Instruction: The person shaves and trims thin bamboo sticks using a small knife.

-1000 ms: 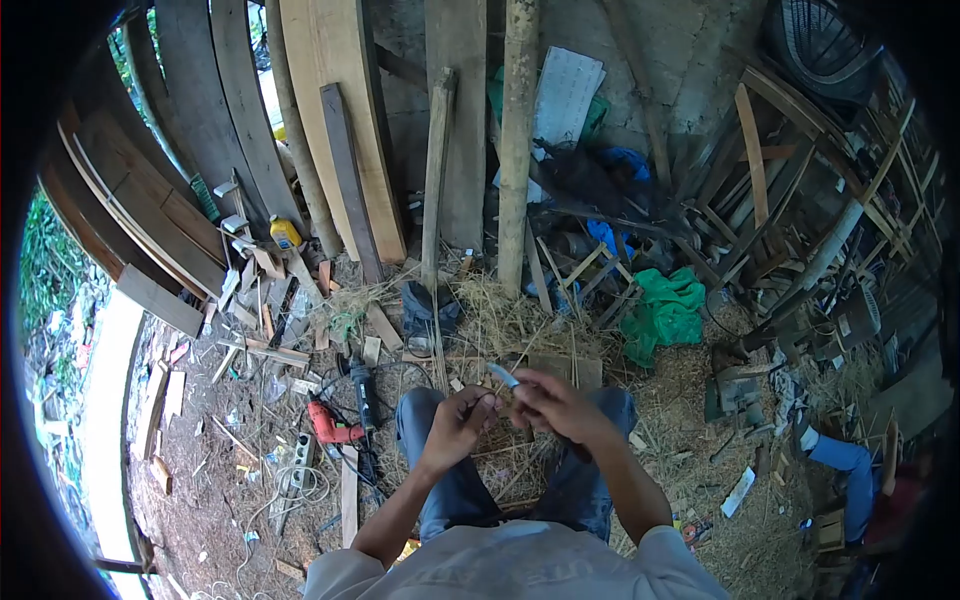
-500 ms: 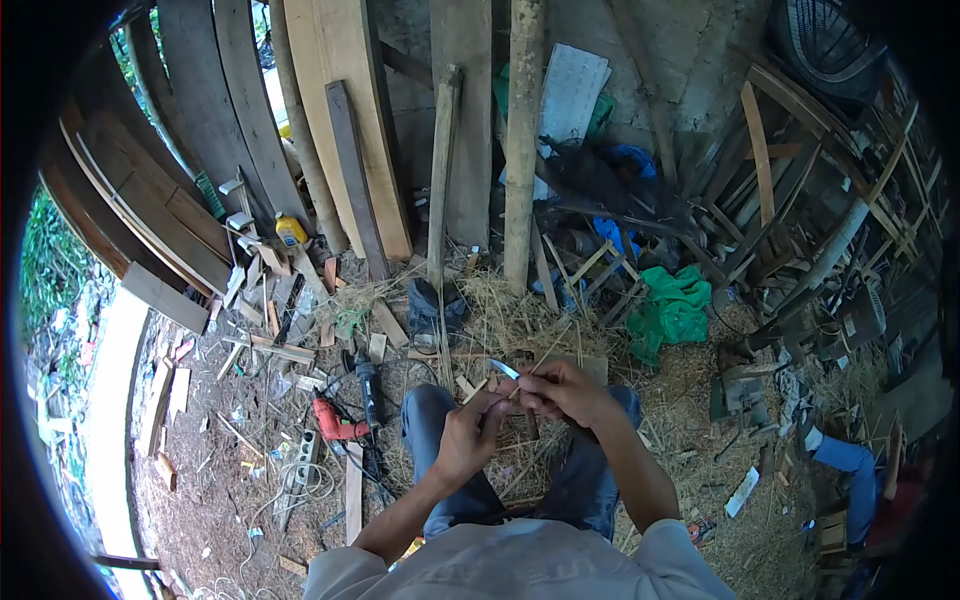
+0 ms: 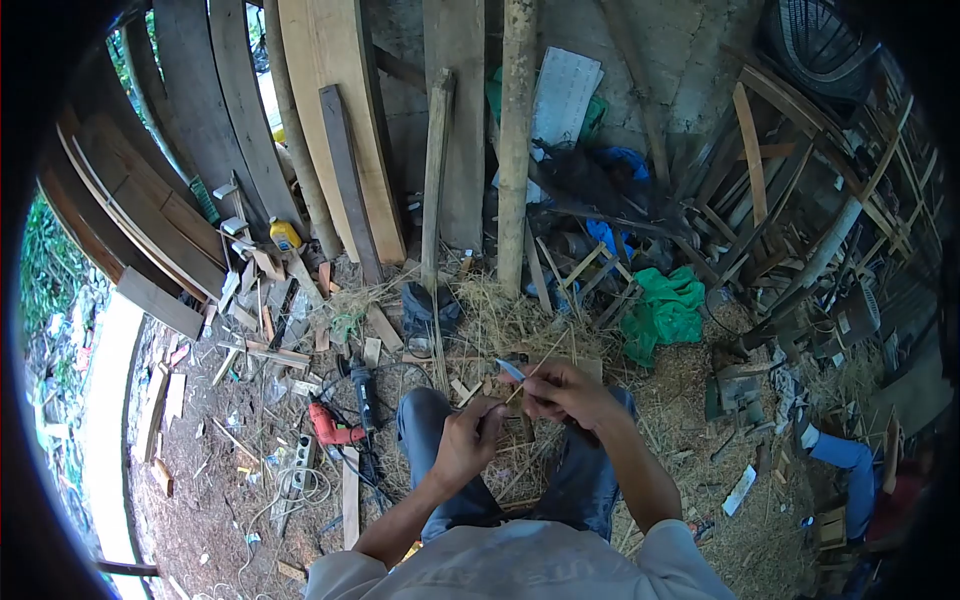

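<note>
Between my knees my right hand (image 3: 570, 396) is closed around a knife, its pale blade (image 3: 511, 370) pointing up and to the left. A thin bamboo-like strip (image 3: 514, 394) spans the short gap between my hands. My left hand (image 3: 468, 438) pinches the strip's lower end, thumb against fingers. Beyond the right hand the strip seems to run on, up and to the right. The knife's handle is hidden in my right fist, and the exact contact between blade and strip is too small to tell.
Left of my knees lie a red drill (image 3: 334, 428), a dark power tool (image 3: 363, 393) and a power strip (image 3: 299, 466) with cords. Shavings and wood scraps cover the ground. Planks (image 3: 330, 130) lean ahead; a green bag (image 3: 665, 312) lies ahead right. Another person's leg (image 3: 842, 452) shows at right.
My hands have drawn slightly apart, showing more of the strip between them. The knife blade has tilted a little steeper. The whole view has shifted slightly left.
</note>
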`<state>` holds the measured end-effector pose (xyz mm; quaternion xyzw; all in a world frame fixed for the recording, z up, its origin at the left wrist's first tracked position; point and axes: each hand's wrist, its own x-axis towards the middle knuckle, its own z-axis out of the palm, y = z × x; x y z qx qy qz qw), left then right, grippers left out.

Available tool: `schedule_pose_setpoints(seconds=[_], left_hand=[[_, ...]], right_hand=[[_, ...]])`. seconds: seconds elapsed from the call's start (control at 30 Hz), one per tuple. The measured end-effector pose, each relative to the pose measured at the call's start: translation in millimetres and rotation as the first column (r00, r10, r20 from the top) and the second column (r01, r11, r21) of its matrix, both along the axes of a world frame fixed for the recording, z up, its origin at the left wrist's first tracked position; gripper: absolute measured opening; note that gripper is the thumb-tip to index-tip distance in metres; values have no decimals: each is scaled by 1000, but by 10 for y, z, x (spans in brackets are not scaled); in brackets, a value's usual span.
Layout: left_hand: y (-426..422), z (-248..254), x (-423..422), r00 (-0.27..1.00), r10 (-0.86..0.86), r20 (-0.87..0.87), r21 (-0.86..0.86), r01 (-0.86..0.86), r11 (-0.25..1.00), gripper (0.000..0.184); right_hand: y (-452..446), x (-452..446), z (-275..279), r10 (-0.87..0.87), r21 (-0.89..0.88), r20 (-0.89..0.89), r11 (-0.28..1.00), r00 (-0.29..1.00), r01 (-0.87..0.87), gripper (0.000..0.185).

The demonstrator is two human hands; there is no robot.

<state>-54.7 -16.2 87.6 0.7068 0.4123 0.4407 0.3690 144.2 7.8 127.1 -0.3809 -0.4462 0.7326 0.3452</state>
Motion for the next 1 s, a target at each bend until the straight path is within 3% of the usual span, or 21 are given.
schedule_pose_setpoints(seconds=[0.1, 0.17, 0.2, 0.27, 0.3, 0.37, 0.4, 0.47, 0.57, 0.7, 0.77, 0.8, 0.87, 1.0], left_hand=[[31, 87, -11, 1000, -12, -9, -78, 11, 997, 8], [39, 128, -6, 988, -22, 155, -253, 61, 966, 11], [49, 111, -8, 988, -19, 154, -253, 58, 966, 11], [73, 57, 4, 987, -14, 161, -244, 53, 968, 12], [69, 63, 10, 987, -16, 161, -244, 56, 968, 12], [75, 100, 18, 1000, 12, 19, -188, -8, 982, 10], [61, 130, 21, 1000, 12, 20, -187, -8, 982, 10], [25, 185, 34, 1000, 12, -15, -53, -13, 999, 9], [40, 124, 52, 1000, 9, 14, 45, -10, 999, 8], [43, 175, 35, 1000, -5, 15, -35, 6, 999, 9], [52, 207, 19, 999, -21, 49, -162, 29, 986, 10], [44, 202, -10, 999, -21, 48, -161, 29, 987, 10], [14, 177, -62, 999, -20, 31, -162, 25, 986, 10], [24, 57, 1, 999, -26, 19, -73, 27, 997, 9]], right_hand=[[-65, -74, -8, -72, 4, 92, 997, 993, 72, 26], [-82, -87, -76, -182, 157, 264, 977, 947, 144, 22], [-86, -108, -92, -180, 157, 263, 977, 948, 142, 22], [-104, -150, -111, -396, 434, 323, 869, 860, 238, 18], [-131, -158, -107, -398, 433, 324, 869, 858, 240, 18], [-152, -166, -71, -404, 500, 539, 859, 739, 105, 17], [-145, -154, -72, -405, 501, 539, 859, 739, 105, 17], [-132, -98, -87, -301, 336, 400, 927, 866, 167, 25], [-91, 8, -76, -217, 251, 395, 960, 893, 123, 23], [-97, 13, -61, -282, 319, 347, 932, 894, 170, 21], [-60, 69, -31, -423, 519, 519, 846, 743, 119, 24], [-18, 156, -32, -423, 520, 517, 846, 744, 120, 24], [79, 363, -47, -545, 542, 415, 791, 728, 283, 28], [5, 244, -85, -493, 539, 534, 825, 687, 173, 31]])
